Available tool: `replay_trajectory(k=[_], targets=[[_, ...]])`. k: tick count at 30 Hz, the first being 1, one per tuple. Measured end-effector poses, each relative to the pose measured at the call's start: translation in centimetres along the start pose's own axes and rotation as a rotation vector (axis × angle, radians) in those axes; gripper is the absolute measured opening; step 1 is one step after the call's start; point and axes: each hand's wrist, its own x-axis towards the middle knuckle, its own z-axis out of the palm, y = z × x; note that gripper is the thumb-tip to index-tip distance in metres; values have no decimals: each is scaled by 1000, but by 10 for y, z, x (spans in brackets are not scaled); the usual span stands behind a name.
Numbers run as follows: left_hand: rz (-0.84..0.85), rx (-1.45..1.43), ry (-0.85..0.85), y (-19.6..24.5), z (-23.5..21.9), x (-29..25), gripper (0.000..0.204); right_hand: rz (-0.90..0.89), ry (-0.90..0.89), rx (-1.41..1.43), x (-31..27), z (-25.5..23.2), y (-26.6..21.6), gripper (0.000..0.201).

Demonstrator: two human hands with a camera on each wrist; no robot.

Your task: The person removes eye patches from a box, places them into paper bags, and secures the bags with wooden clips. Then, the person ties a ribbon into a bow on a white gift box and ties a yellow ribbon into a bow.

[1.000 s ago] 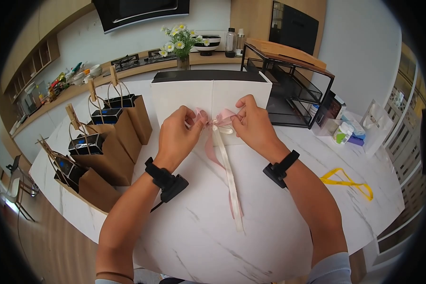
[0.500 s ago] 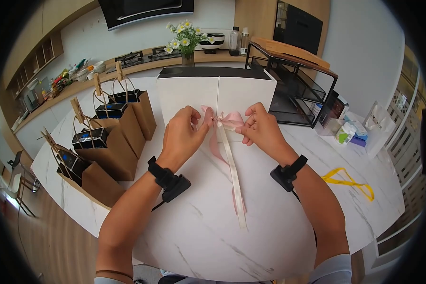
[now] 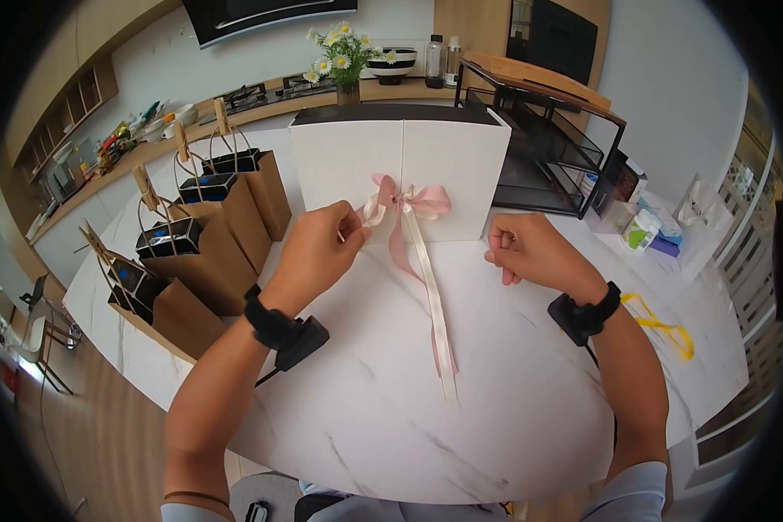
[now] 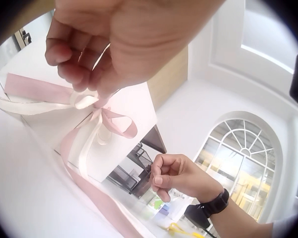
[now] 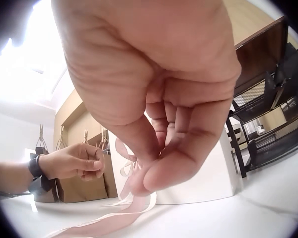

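Note:
A pink and cream ribbon (image 3: pixel 430 202) is tied in a bow on the front of a white gift box (image 3: pixel 452 152), which stands upright with a black top and a centre seam. My left hand (image 3: pixel 315 257) pinches the bow's left loop between thumb and fingertips, just left of the knot. The ribbon's two long tails (image 3: pixel 435 322) trail down onto the marble table. Well to the right of the bow, my right hand (image 3: pixel 539 250) hovers with loosely curled fingers and holds nothing. In the right wrist view, its thumb and forefinger tips overlap the ribbon behind them.
Several brown paper bags (image 3: pixel 204 265) with clothespins on their handles line the table's left side. A black tiered rack (image 3: pixel 574 187) stands right of the box. Further right lie a small white bottle (image 3: pixel 639 230) and a yellow strap (image 3: pixel 670 331). Daisies (image 3: pixel 344 52) rise behind the box.
My right hand has let go of the bow's right loop and moved away to the right. The left hand has drawn slightly left and down, still at the bow's left side.

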Motion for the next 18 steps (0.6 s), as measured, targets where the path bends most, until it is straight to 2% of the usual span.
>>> replay_trajectory(k=[2,3,5,7,9,10,12,14,15,17,18], targets=[[-43,-66,-102,3,-4,-10,15,50,-30,0,-11,-1,4,9],[-46,-68,-106,2,-2,-13,15,12,-34,68,-9,2,15,9],[175,1,140,-2,8,-14,15,-26,-38,130,1,14,35,14],[175,7,144,-8,19,-8,21,-88,95,352,23,31,44,29],[168,13,151,-6,24,-7,28,-112,148,405,36,41,26,32],[190,12,215,-2,27,-8,32,-126,196,458,42,44,17,35],[218,9,278,9,28,-7,37,-143,264,356,54,47,1,34],[261,64,339,24,21,-7,24,-157,325,255,62,44,-7,32],[257,65,345,26,22,-6,24,-137,361,185,66,43,-11,30],[229,66,44,30,26,-5,27,-119,386,108,74,44,-14,27],[223,62,53,31,33,-2,27,-128,405,75,80,45,-9,24]])
